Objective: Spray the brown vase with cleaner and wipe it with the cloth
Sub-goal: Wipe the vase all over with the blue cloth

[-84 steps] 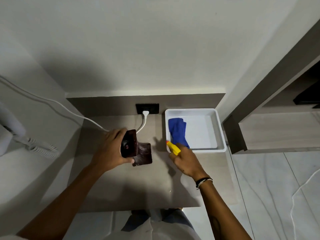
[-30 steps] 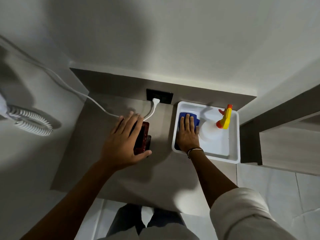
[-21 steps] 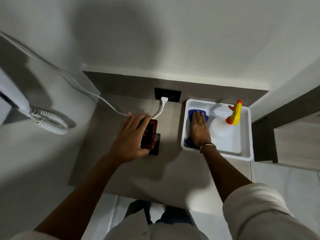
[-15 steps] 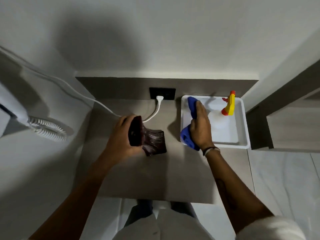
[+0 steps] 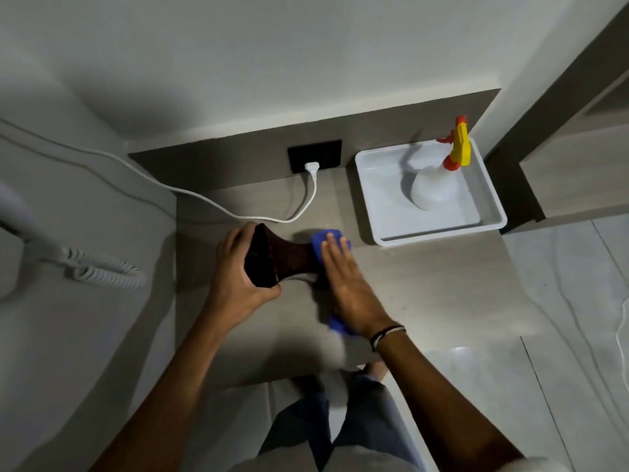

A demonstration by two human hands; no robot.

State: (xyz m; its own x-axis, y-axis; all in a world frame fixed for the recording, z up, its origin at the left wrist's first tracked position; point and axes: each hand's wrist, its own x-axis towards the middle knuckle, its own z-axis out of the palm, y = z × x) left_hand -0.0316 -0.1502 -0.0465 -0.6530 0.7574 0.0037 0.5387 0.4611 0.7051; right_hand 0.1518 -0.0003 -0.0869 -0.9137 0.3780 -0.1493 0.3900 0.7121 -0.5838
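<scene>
The brown vase [image 5: 289,258] lies tilted on its side over the grey counter [image 5: 425,284], mouth toward me and to the left. My left hand [image 5: 238,277] grips its rim. My right hand [image 5: 347,284] lies flat on the blue cloth [image 5: 320,241] and presses it against the vase's base end; another bit of cloth shows under my wrist. The white spray bottle [image 5: 434,189] with yellow and red trigger head stands upright in the white tray [image 5: 374,206] at the back right.
A white cable [image 5: 238,216] runs from the black wall socket [image 5: 315,160] across the counter behind the vase. A coiled cord and white appliance [image 5: 102,270] hang on the left wall. Tiled floor lies to the right, beyond the counter's edge.
My right hand lifted the blue cloth out of the tray and brought it onto the vase. My left hand tipped the vase further onto its side. The spray bottle stayed in the tray.
</scene>
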